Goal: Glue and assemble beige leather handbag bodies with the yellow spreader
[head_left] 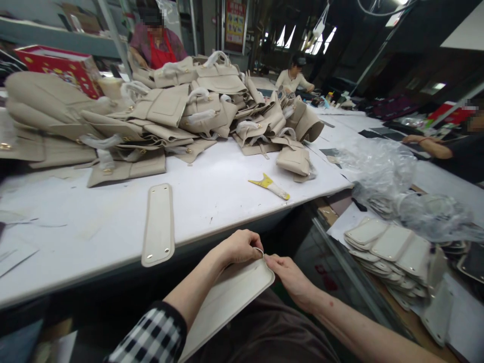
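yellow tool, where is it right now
In the head view, just right of centre, the yellow tool lies on the white table, beyond the right hand and front-left of a small beige piece.

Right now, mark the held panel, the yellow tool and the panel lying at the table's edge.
Held panel [230, 293]: head view, middle of its pale face.
Yellow tool [269, 186]: head view, middle of its body.
Lying panel [158, 224]: head view, middle of its face.

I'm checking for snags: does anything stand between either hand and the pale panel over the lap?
Nothing visible does: the left hand and right hand both hold the panel near its far end. The yellow tool lies apart, on the table.
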`<action>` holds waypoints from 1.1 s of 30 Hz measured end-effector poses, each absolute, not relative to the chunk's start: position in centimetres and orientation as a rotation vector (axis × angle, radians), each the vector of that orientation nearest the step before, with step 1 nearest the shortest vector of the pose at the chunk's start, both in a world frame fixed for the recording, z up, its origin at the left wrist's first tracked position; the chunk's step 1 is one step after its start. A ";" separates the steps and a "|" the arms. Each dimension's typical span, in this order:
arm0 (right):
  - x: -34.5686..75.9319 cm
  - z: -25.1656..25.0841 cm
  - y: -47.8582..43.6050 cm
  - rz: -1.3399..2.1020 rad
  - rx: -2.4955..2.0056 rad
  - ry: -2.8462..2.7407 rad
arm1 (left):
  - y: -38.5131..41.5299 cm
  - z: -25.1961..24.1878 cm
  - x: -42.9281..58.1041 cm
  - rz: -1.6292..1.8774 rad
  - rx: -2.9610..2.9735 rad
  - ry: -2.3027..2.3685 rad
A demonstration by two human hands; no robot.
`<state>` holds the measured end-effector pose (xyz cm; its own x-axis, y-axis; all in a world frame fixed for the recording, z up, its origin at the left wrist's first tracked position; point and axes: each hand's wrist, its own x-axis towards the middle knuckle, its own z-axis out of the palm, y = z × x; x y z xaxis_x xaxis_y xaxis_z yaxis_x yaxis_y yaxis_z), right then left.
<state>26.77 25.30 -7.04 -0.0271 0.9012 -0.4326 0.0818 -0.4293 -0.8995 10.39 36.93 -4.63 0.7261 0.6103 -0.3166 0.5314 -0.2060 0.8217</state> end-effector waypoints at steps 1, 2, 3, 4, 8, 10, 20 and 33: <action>26.7 -6.8 25.5 1.556 -1.566 -1.061 | 36.9 -4.6 10.3 0.097 1.871 0.887; 26.7 -6.6 25.6 1.584 -1.561 -1.070 | 36.9 -4.6 10.2 0.101 1.876 0.887; 26.7 -6.4 25.8 1.613 -1.556 -1.082 | 36.9 -4.5 10.1 0.100 1.880 0.887; 26.7 -6.2 26.0 1.642 -1.553 -1.095 | 36.9 -4.4 10.0 0.095 1.883 0.884; 27.1 -5.6 26.7 1.726 -1.562 -1.164 | 37.3 -4.0 9.8 0.028 1.860 0.824; 27.4 -5.6 27.0 1.755 -1.574 -1.196 | 37.6 -4.0 9.9 -0.016 1.830 0.768; 28.0 -4.5 28.7 1.862 -1.660 -1.335 | 40.1 -3.3 7.0 -0.011 1.559 0.628; 29.0 -4.3 31.6 1.853 -1.782 -1.715 | 29.4 -1.6 -5.8 0.370 1.949 1.444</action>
